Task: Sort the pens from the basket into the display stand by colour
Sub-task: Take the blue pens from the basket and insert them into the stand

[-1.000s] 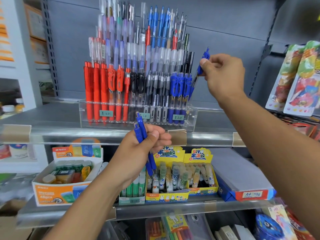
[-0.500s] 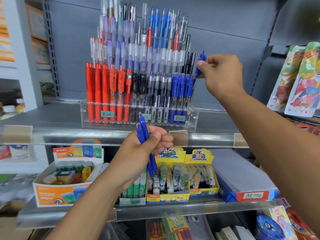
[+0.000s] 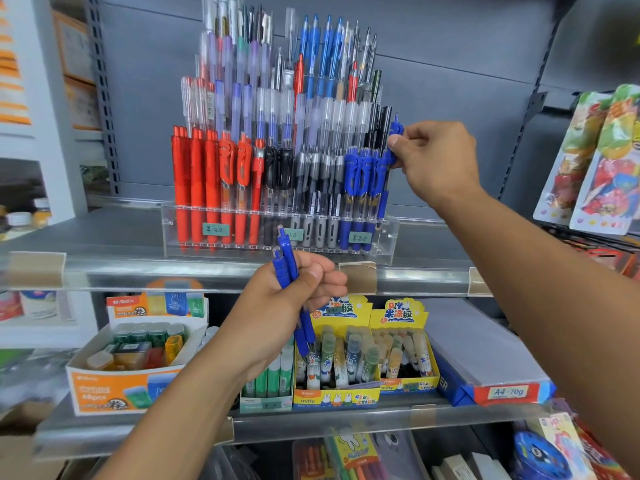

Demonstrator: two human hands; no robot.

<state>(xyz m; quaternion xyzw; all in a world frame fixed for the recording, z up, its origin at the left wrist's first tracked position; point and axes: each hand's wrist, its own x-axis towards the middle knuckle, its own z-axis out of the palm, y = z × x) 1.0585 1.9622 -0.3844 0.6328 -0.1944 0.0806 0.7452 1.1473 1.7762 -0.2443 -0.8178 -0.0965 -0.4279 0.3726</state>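
Note:
A clear tiered display stand point(image 3: 388, 233) sits on the upper shelf, its front row running from red pens point(image 3: 211, 188) on the left through black and grey to blue pens point(image 3: 362, 188) on the right. My right hand point(image 3: 436, 161) pinches one blue pen point(image 3: 384, 199) by its top, the pen's tip down in the rightmost front slot beside the other blue ones. My left hand point(image 3: 294, 299), in front of the shelf edge, grips two blue pens point(image 3: 289, 268) upright. No basket is in view.
The metal shelf edge point(image 3: 207, 271) runs just below the stand. Underneath are an orange box of erasers point(image 3: 128, 386), yellow glue-stick boxes point(image 3: 360, 393) and an A4 paper ream point(image 3: 491, 375). Hanging packets point(image 3: 595, 161) are on the right.
My right hand has carried its blue pen left and downward, from a slant beside the stand to upright in the end slot. My left hand has stayed put with its two pens.

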